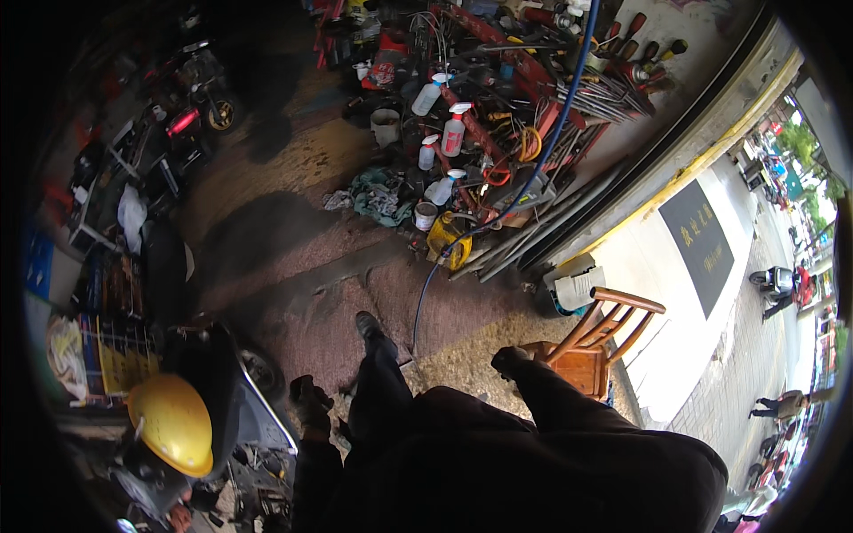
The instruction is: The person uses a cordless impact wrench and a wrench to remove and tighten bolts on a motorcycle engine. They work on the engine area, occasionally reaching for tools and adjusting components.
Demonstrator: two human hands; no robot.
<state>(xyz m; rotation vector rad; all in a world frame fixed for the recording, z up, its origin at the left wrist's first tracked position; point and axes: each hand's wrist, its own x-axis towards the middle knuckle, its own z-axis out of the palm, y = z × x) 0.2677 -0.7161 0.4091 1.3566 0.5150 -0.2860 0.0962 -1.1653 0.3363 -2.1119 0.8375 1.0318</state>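
Both of my hands look dark against the floor, in deep shade. My left hand hangs low beside my left leg, near a dark scooter. Its fingers are too dark to read, and I make out nothing held. Held out to the right, my right hand looks closed into a fist with nothing visible in it. It is just left of a wooden chair, and I cannot tell whether it touches the seat. One dark shoe points forward on the reddish floor.
A blue hose runs across the floor toward a heap of tools, spray bottles and a yellow reel-like item. Metal rods lie along the right wall. A yellow helmet is at lower left. The doorway has a dark mat.
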